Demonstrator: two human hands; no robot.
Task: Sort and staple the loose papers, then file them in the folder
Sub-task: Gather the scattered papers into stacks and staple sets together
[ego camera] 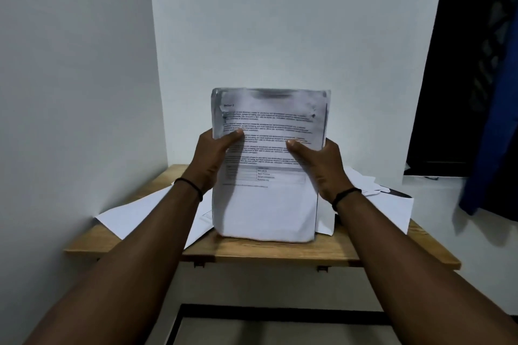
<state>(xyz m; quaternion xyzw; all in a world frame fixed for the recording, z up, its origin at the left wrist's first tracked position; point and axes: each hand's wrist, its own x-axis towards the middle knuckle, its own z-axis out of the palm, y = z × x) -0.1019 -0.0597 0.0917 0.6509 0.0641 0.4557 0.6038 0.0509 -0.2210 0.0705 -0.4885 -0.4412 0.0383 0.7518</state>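
Seemingly upright paper stack (266,204) between hands (269,154)

- A heading that appears to read "Section 2" stands at the top left of the front sheet of the paper stack (269,165); the digit is blurred.
- Paragraphs of small print below it are too smeared to read.
- A small table near mid-page holds illegible entries.
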